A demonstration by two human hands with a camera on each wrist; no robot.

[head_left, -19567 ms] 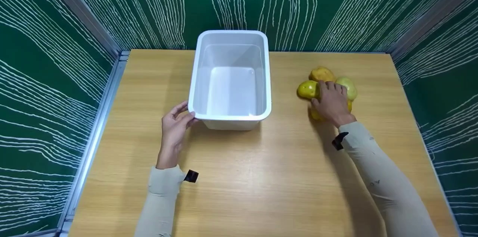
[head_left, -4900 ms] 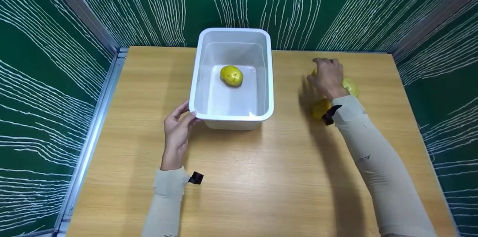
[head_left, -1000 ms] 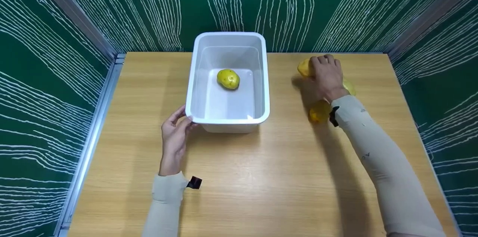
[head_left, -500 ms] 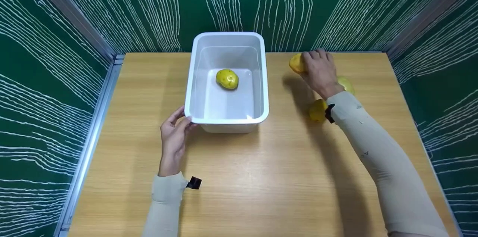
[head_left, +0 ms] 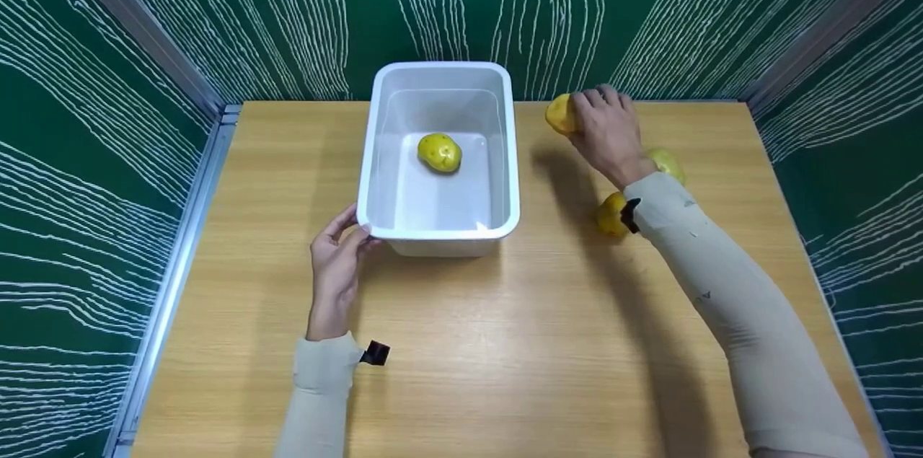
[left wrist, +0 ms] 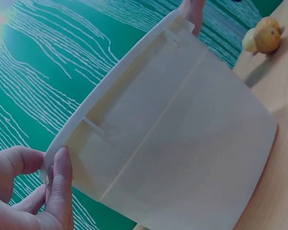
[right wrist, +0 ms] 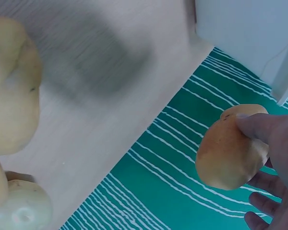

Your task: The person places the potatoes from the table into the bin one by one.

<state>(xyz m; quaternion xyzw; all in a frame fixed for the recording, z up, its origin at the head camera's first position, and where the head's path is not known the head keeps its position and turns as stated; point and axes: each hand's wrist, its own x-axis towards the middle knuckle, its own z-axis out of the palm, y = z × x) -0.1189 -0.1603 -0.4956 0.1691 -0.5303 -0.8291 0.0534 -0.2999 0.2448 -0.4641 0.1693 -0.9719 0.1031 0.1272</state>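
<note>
My left hand [head_left: 334,270] pinches the near left corner of a white plastic bin [head_left: 440,234] by its rim; the left wrist view shows fingers and thumb on that rim [left wrist: 86,112]. Inside the bin, one yellow potato [head_left: 439,153] lies on the floor. To the right of the bin my right hand [head_left: 607,132] holds an orange-yellow, lumpy potato [head_left: 560,114] above the table. In the right wrist view the thumb presses the side of this potato [right wrist: 225,153], and the other fingers are partly hidden behind it.
On the right side of the wooden table [head_left: 461,371] lie a yellow lumpy piece [head_left: 611,215] and a pale green round one [head_left: 666,164], both partly behind the right arm. Green walls [head_left: 663,3] with white lines surround the table.
The yellow potato came into the bin between the first two frames. Lately my right hand has lifted the orange-yellow potato and carried it left toward the bin. My left hand stays on the rim.
</note>
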